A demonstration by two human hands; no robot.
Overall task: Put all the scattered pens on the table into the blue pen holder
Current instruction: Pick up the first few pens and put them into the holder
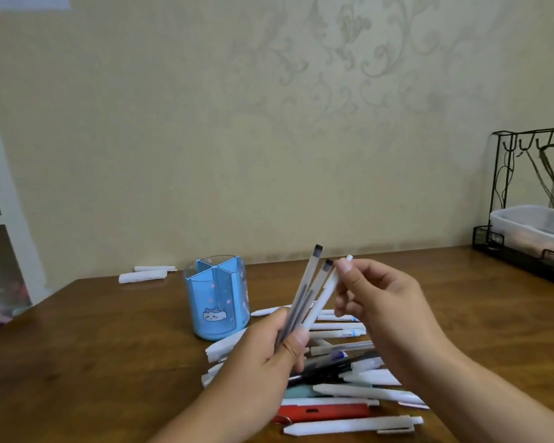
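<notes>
The blue pen holder stands upright on the brown table, divided into compartments with no pens visible inside. My left hand grips three pens that point up and to the right, just right of the holder. My right hand pinches the top end of the white pen in that bundle. Below both hands lies a pile of scattered pens, mostly white, with a red one and a black one among them.
Two white pens lie apart at the table's far left edge. A black wire rack holding a white tub stands at the back right. A white shelf unit is at the left, a papered wall behind.
</notes>
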